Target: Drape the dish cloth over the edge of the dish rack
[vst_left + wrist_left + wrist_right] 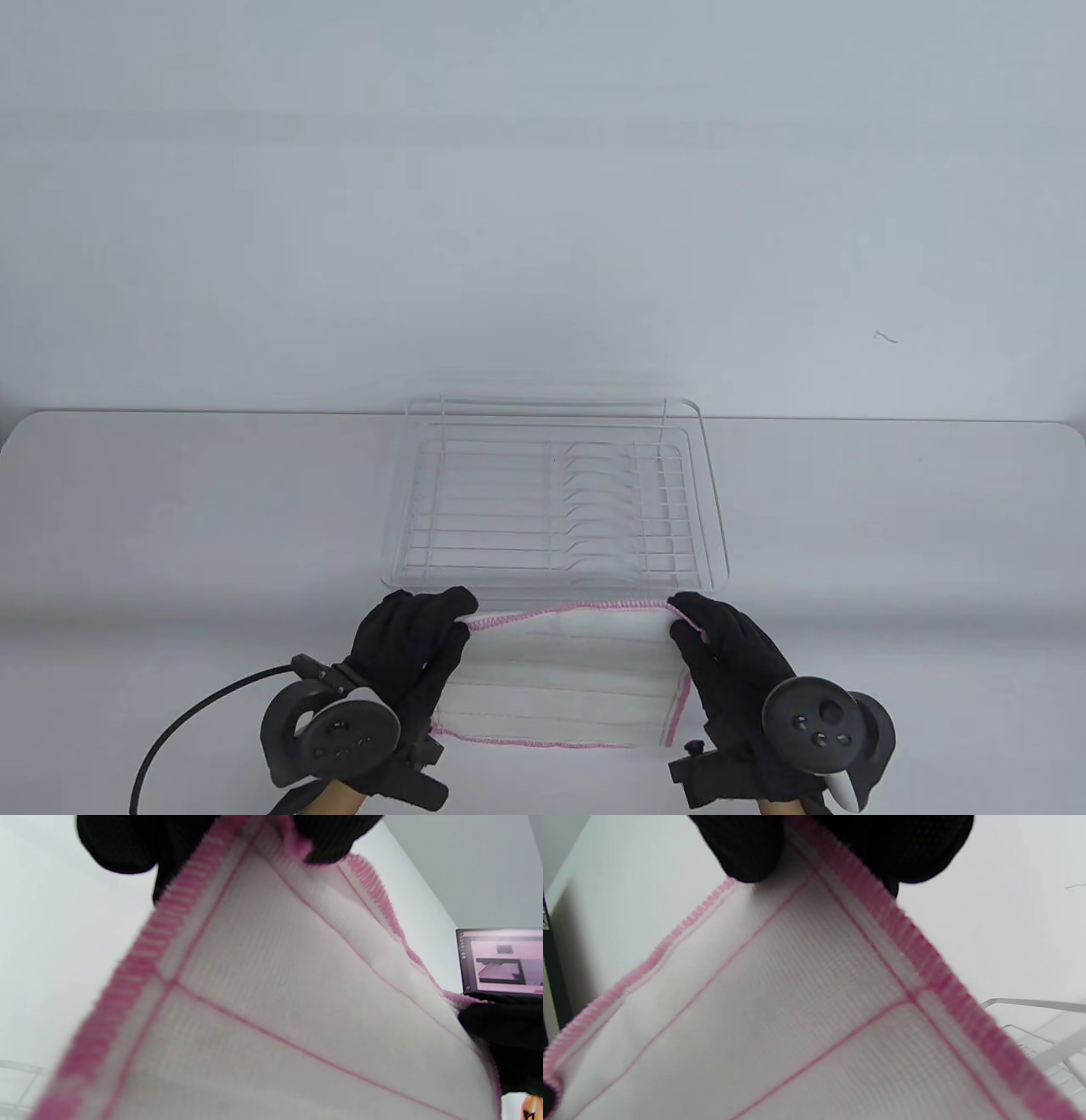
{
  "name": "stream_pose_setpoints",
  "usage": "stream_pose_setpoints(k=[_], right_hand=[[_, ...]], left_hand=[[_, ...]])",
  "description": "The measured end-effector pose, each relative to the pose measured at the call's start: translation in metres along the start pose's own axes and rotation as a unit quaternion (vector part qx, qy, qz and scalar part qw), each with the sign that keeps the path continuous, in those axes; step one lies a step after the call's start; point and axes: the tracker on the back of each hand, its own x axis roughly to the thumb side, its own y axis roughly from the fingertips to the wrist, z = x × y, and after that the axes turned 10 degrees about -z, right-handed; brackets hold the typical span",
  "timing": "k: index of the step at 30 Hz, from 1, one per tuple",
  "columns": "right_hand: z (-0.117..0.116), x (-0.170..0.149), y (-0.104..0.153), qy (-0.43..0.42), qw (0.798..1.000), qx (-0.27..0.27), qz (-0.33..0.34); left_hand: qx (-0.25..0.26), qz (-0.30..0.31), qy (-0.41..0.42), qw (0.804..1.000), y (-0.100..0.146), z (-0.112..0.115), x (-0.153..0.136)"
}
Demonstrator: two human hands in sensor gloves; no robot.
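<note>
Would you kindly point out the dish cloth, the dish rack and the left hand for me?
dish cloth [564,671]: table view, middle of the white fabric.
dish rack [509,509]: table view, wire floor.
left hand [411,637]: table view, gloved fingers pinching the cloth's corner.

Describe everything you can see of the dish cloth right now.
The dish cloth is white woven fabric with thin pink grid lines and a pink stitched hem. It is spread flat-open between both hands, just in front of the wire dish rack, not yet on its edge. The left hand pinches its far-left corner, the right hand its far-right corner; the near edge hangs toward the table.
</note>
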Motion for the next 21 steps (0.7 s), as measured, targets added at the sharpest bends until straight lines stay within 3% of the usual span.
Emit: stream_pose_setpoints(k=[9, 15, 21], right_hand=[[-0.017, 0.012, -0.085, 0.121, 0.99, 0.04, -0.067], [-0.058, -0.014, -0.145, 0.176, 0.97, 0.095, -0.141], [-0.095, -0.037, -0.18, 0.216, 0.948, 0.137, -0.189]], left_hand=[[-0.114, -0.063, -0.111, 0.985, -0.083, 0.03, -0.014], [-0.191, -0.122, -0.155, 0.962, -0.135, 0.083, -0.04], [-0.245, -0.179, -0.198, 0.932, -0.164, 0.134, -0.062]])
